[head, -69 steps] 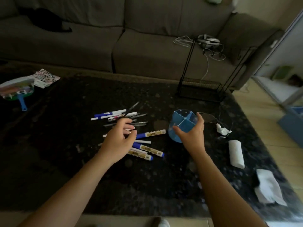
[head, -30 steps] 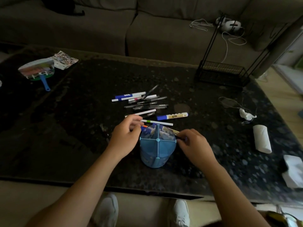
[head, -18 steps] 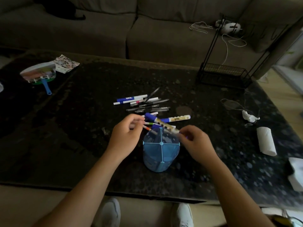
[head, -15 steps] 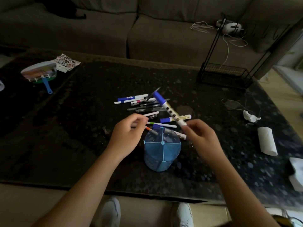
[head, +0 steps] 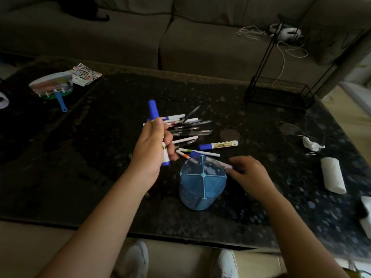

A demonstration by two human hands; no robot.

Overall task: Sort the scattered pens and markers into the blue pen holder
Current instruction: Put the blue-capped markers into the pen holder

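Note:
The blue pen holder, split into four compartments, stands near the front of the dark table; I see nothing in it. My left hand holds a blue-capped marker upright, left of the holder. My right hand pinches the end of a white marker lying just behind the holder's rim. Another blue-capped marker and two thin pens lie behind that. A pile of several pens lies further back.
A paper roll and a crumpled tissue with a cord lie to the right. A black wire rack stands at the back right corner. A hand fan and a leaflet lie far left. A sofa runs behind the table.
The blue-capped marker that my right hand lifted is now upright in my left hand. My right hand has dropped to the marker lying behind the holder.

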